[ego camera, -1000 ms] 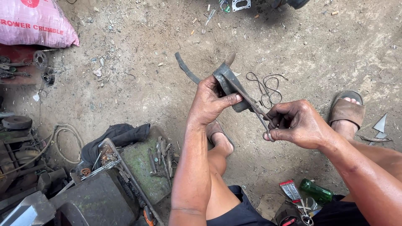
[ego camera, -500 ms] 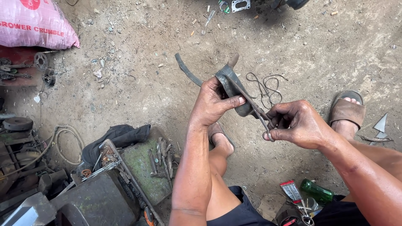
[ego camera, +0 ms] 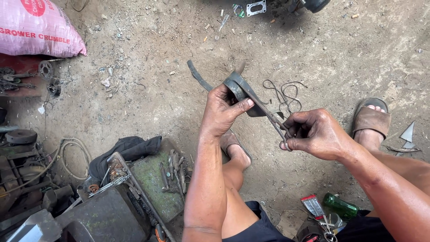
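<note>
**Both hands on a dark metal part**

Left hand (ego camera: pixel 224 110) grips the curved dark metal piece (ego camera: pixel 242 92), thumb pressed across it. Right hand (ego camera: pixel 313 134) pinches the thin rod end (ego camera: pixel 277 125) just beside it. Loose wire (ego camera: pixel 282 94) lies on the dirt beyond the right hand; a green bottle (ego camera: pixel 340 206) sits below it.

two hands (ego camera: pixel 224 110) (ego camera: pixel 313 134), two sandals (ego camera: pixel 371 118) (ego camera: pixel 230 141), one sack (ego camera: pixel 36 27), one green bottle (ego camera: pixel 340 206)
</note>
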